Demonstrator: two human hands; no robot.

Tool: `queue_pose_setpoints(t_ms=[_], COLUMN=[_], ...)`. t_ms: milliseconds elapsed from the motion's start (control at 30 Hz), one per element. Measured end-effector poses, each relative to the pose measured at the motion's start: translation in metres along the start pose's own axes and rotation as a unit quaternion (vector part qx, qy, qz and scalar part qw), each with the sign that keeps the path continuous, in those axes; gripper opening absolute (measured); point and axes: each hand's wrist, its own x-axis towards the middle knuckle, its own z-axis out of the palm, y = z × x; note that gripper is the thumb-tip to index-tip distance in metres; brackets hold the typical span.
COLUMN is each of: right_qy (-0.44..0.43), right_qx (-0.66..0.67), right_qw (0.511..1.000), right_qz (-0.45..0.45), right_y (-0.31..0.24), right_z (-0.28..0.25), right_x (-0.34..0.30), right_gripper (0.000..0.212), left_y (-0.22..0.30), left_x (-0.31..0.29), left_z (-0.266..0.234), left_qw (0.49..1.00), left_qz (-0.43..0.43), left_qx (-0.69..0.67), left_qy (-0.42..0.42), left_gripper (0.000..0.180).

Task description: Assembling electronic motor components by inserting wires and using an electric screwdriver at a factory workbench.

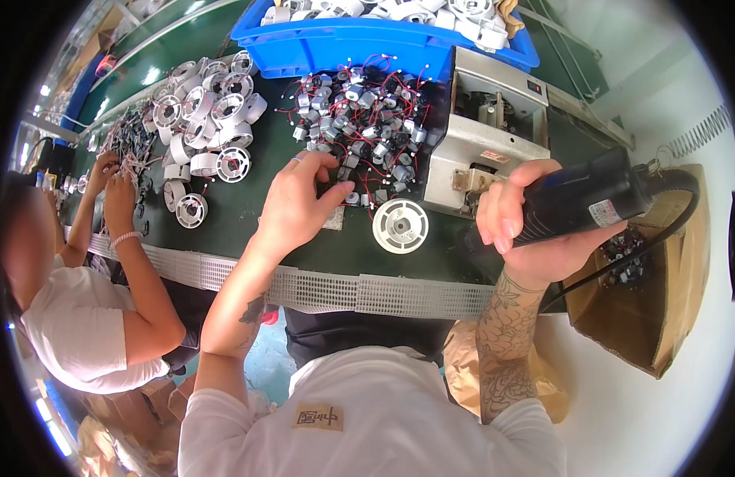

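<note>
White round housing lies on the counter, judged unfinished, with many small motors outstanding beyond it; we find the right hand clamped on a black power tool, but cannot tell whether the left hand grips anything

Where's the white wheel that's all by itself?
In the head view, the white wheel lies on the green table just right of the middle, between the left hand and the right hand, just below the pile of small grey parts.

Shirt patch: dark characters | black tool: white label | machine: red sticker, perhaps lettered
</note>
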Motion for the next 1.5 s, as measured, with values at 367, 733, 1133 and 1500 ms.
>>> queue_pose_setpoints(t_ms=[367,733,1133,1500], right_qy=[-0.006,0.011,-0.002,-0.009], right_qx=[0.010,0.012,0.000,-0.014], right_qw=[1.000,1.000,1.000,0.998], right_qz=[0.004,0.007,0.006,-0.054], right_y=[0.001,0.001,-0.002,-0.037], right_z=[0.000,0.000,-0.002,-0.010], right_x=[-0.001,-0.001,-0.001,0.007], right_gripper=[0.102,0.102,0.103,0.112], left_y=[-0.022,-0.015,0.063,0.080], left_x=[0.005,0.011,-0.014,-0.020], left_z=[-0.011,-0.017,-0.039,0.026], left_qw=[0.990,0.953,0.974,0.982], left_qz=[-0.055,-0.169,0.003,0.060], left_qx=[-0.110,-0.246,-0.221,-0.174], left_qy=[-0.072,-0.046,-0.040,0.046], left_gripper=[0.018,0.013,0.004,0.010])
